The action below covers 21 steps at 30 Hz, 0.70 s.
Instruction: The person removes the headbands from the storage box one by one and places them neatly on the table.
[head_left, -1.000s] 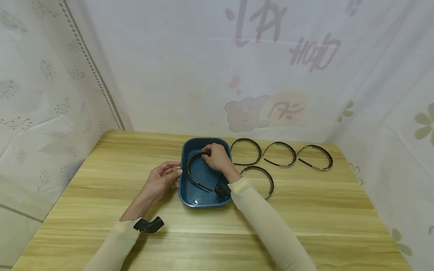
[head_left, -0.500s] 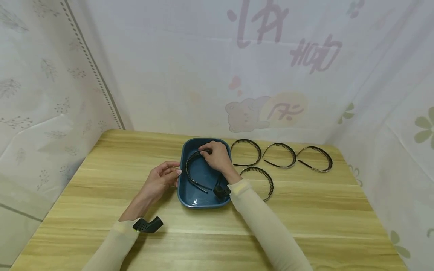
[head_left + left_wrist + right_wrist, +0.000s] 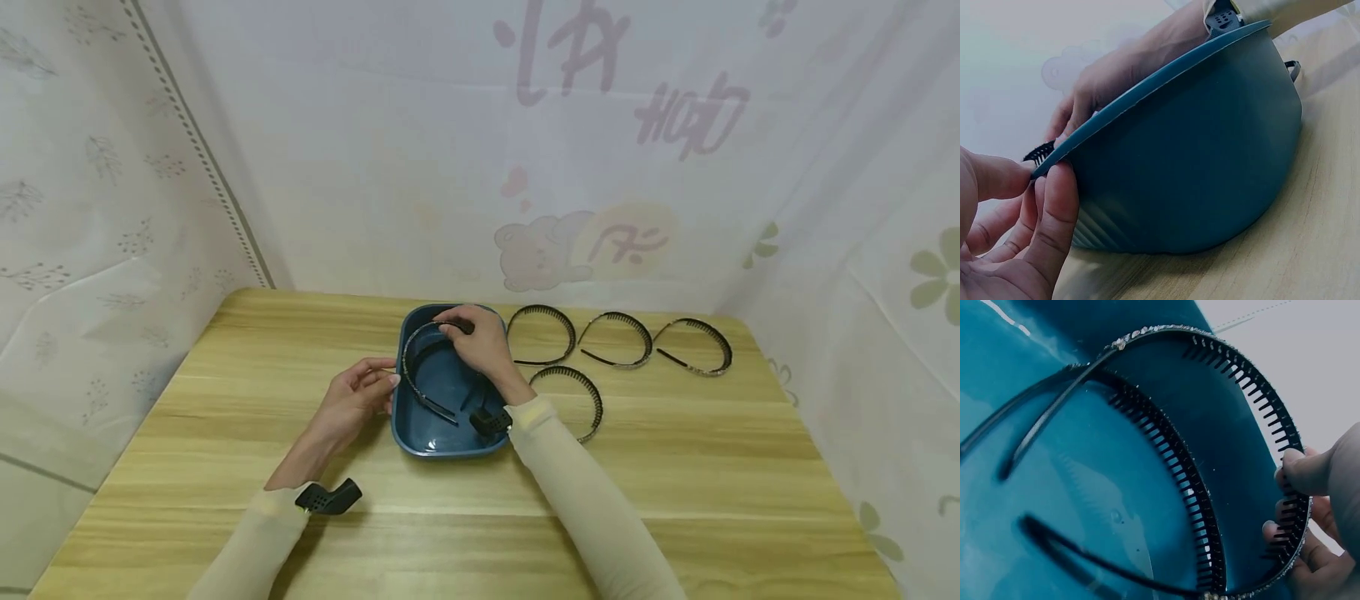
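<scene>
A deep blue plastic basin (image 3: 450, 455) stands on the wooden table. My left hand (image 3: 352, 400) pinches its left rim between thumb and fingers. Over the basin, my right hand (image 3: 480, 343) grips a black toothed headband (image 3: 1270, 394) with a glittery outer edge, thumb on the inside and fingers around the band. Its two tips point toward the near side. Beneath it, a second black headband (image 3: 1182, 450) lies on the basin's bottom, partly overlapped by the held one in the right wrist view. In the left wrist view the basin wall hides most of the inside.
Three black headbands, left (image 3: 573, 325), middle (image 3: 647, 333) and right (image 3: 724, 343), lie in a row right of the basin. Another headband (image 3: 596, 400) lies in front, partly behind the right sleeve. A printed cloth (image 3: 390, 167) hangs along the table's back edge.
My right hand has raised the headband slightly and shifted it up and left, so it now shows apart from the one beneath. The left hand keeps its hold on the rim.
</scene>
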### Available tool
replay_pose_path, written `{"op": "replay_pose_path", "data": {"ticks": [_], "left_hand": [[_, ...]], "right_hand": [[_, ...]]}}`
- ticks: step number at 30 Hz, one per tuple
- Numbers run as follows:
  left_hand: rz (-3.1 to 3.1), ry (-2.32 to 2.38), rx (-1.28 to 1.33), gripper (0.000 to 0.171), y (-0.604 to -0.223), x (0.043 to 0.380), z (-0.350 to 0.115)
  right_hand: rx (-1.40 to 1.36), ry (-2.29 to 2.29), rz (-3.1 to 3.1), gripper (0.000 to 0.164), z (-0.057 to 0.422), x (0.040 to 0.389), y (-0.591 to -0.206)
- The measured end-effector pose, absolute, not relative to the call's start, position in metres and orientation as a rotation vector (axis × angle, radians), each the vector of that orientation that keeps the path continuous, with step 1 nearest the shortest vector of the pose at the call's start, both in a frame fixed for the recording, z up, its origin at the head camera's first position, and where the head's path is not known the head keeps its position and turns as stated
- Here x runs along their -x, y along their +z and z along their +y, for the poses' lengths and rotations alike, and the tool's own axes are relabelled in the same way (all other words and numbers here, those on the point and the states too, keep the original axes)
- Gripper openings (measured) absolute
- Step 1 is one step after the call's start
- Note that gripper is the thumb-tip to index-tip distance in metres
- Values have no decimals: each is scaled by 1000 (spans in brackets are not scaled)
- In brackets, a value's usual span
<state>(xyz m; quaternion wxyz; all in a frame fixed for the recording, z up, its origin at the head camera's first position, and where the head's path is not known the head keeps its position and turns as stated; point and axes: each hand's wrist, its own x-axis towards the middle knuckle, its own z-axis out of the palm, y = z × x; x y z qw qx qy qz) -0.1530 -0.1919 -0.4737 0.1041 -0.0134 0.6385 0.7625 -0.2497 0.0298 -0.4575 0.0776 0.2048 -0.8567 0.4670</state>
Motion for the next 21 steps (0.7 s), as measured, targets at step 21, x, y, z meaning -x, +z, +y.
{"op": "replay_pose_path", "data": {"ticks": [21], "left_hand": [[1895, 2247, 66, 33, -471, 152, -190]], "right_hand": [[-562, 1631, -2294, 18, 45, 254, -445]]}}
